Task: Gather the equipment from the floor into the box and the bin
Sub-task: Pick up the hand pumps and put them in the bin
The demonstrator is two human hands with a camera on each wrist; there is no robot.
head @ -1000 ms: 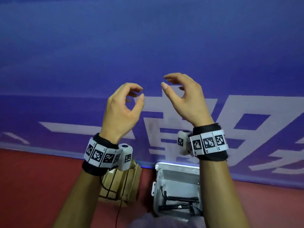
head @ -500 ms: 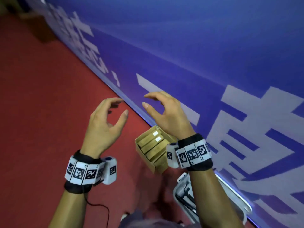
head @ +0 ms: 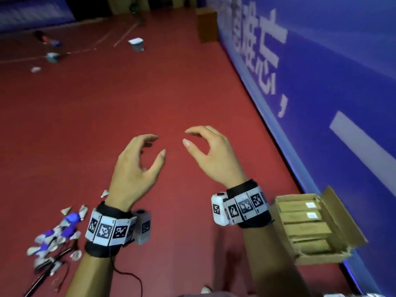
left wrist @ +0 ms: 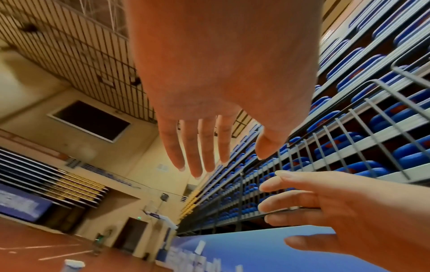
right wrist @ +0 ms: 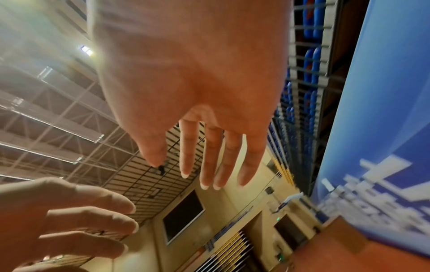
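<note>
The big blue wall banner (head: 321,71) is running along one side of the red floor (head: 128,103), and everything else is lying somewhere out from it. The cardboard box (head: 342,239) is sitting right against the banner with its flaps folded back, likely so things can drop straight in — it is already holding rows of small brown packs (head: 304,228). The bin is not showing, apart from maybe a pale edge at the bottom corner; I cannot tell. Both hands are hanging in the air out from the banner, holding nothing: the left hand (head: 137,168) and the right hand (head: 216,157) are loosely curved with fingers apart, probably getting ready to reach. Farther from the banner, a heap of blue and silver bits (head: 57,232) is waiting on the floor — that looks like the next gear to gather. Nothing is blocking the way to it. A small white cup (head: 136,43) is sitting far off.
</note>
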